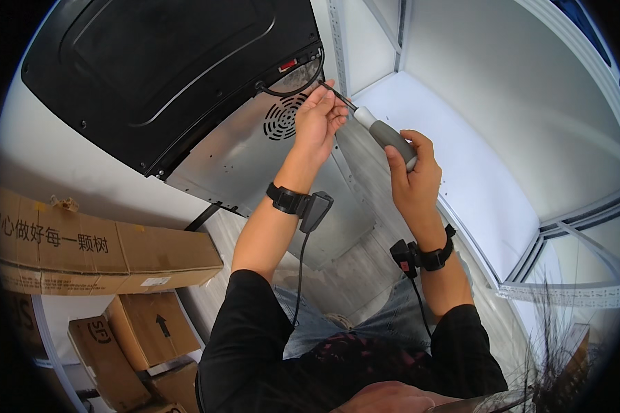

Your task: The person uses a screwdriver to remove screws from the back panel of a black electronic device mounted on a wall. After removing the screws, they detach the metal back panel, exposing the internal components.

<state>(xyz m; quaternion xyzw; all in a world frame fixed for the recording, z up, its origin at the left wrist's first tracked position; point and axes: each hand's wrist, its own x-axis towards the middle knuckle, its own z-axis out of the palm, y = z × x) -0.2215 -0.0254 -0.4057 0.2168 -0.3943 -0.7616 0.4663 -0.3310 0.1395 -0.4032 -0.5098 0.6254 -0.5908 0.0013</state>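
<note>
A screwdriver (386, 136) with a grey and white handle slants up and left toward the edge of a black machine (186, 55). My right hand (417, 175) is closed round the end of its handle. Up at the tip, my left hand (315, 124) pinches the thin shaft with its fingertips. These are beside the corner of the machine's bare metal panel (234, 151), which has a round slotted vent (282, 118). Whether a screw sits at the tip is hidden by the fingers. A black cable (300, 92) loops near a red switch (288, 65) just above.
A long cardboard box (165, 255) lies at the left, with smaller boxes (151, 327) on shelving below it. On the right stands a metal-framed white enclosure (455, 144). Thin cables (303, 275) hang from black devices strapped to both my wrists.
</note>
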